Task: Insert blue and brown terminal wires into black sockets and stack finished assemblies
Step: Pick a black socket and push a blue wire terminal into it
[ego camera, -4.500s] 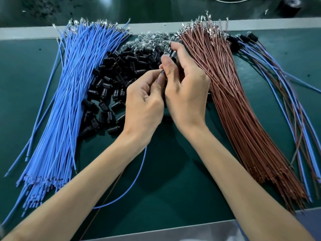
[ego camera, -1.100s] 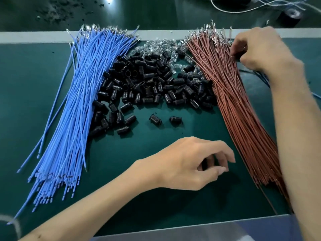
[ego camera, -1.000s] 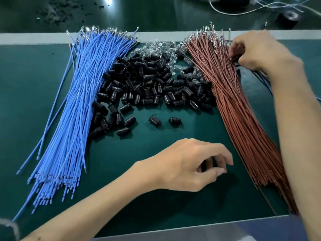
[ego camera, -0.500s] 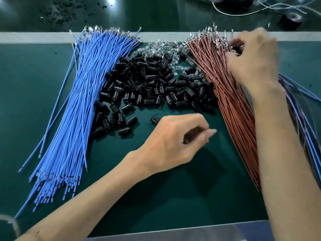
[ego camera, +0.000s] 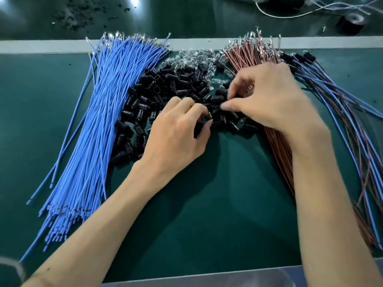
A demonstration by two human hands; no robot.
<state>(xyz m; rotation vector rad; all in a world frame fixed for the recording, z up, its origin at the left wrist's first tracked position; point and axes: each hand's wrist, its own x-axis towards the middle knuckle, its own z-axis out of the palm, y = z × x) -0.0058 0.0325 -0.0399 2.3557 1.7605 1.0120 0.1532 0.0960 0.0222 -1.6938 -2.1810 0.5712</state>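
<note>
Head view: blue wires lay piled far left on the counter, with black sockets heaped beside them. Left hand pinched a socket. Right hand had its fingers curled close by it, grip unclear. Brown wires lay to the right, then a few finished assemblies far right. Big loose piles remained, so most work looked undone.

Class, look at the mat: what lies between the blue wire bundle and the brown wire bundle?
A heap of black sockets, with clear bulbs at its far edge, fills that stretch in the head view.
</note>
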